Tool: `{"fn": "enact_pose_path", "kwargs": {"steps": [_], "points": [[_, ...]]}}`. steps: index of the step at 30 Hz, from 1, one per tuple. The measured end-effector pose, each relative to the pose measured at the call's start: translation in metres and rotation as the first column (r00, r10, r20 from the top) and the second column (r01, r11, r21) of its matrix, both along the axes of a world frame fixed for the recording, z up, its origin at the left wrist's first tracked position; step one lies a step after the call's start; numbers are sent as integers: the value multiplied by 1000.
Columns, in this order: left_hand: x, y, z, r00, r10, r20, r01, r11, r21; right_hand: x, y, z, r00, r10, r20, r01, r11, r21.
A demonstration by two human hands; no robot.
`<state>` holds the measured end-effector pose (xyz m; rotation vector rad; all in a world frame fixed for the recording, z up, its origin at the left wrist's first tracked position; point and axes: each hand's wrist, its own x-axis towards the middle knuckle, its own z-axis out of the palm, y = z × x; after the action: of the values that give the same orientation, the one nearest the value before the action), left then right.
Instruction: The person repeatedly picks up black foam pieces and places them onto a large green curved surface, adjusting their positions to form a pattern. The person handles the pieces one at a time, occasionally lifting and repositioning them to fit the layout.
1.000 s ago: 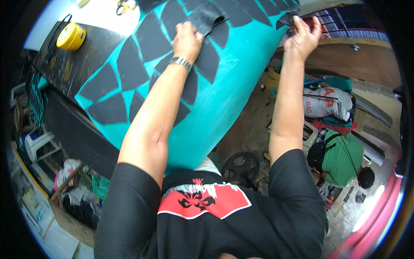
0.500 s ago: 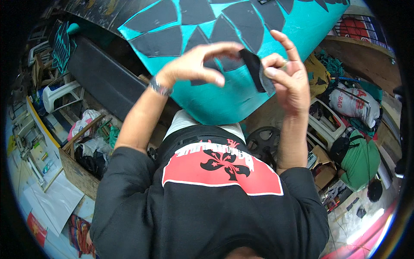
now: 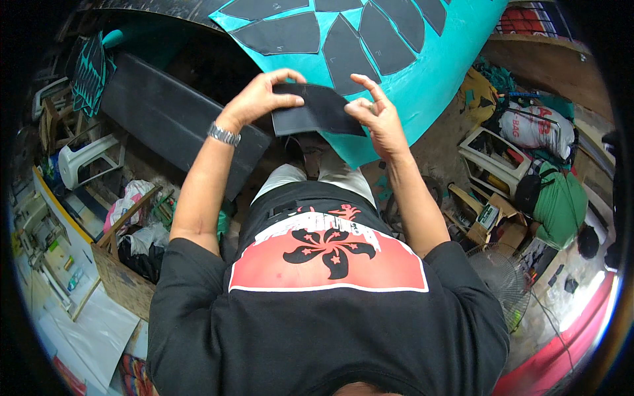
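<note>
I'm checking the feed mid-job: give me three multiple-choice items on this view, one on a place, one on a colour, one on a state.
1. Where is the black piece?
A. between both hands, in front of the chest
B. on the floor
C. flat on the board

2. What colour is the board behind it?
A. red
B. teal
C. white

3. How is the black piece held?
A. by one hand only
B. by nobody
C. by both hands

Answers: 1 A, it sits between the left hand and right hand. 2 B, the bare surface is teal. 3 C, fingers of both hands pinch its edges.

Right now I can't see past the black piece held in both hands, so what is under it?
Under the black piece, the teal sheet's lower edge and light trouser legs show; the piece hides whatever lies directly beneath it.
</note>
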<state>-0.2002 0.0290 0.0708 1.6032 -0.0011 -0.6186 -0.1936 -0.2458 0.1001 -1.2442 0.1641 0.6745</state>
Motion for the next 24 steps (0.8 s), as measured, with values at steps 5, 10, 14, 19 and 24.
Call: {"fn": "enact_pose_path", "kwargs": {"steps": [5, 10, 14, 19, 24], "points": [[24, 15, -5, 975, 194, 109, -212, 958, 191, -26, 24, -38, 979, -131, 156, 163, 963, -214], [32, 3, -17, 911, 307, 274, -380, 883, 275, -44, 40, -60, 936, -142, 323, 244, 921, -302], [33, 0, -24, 885, 305, 352, -430, 827, 362, -45, 41, -63, 933, -137, 332, 252, 909, -333], [34, 3, -28, 878, 314, 361, -438, 832, 341, -45, 44, -59, 923, -98, 373, 245, 896, -371], [33, 0, -29, 865, 312, 393, -460, 807, 372, -44, 45, -60, 933, -81, 350, 229, 884, -407]]}}
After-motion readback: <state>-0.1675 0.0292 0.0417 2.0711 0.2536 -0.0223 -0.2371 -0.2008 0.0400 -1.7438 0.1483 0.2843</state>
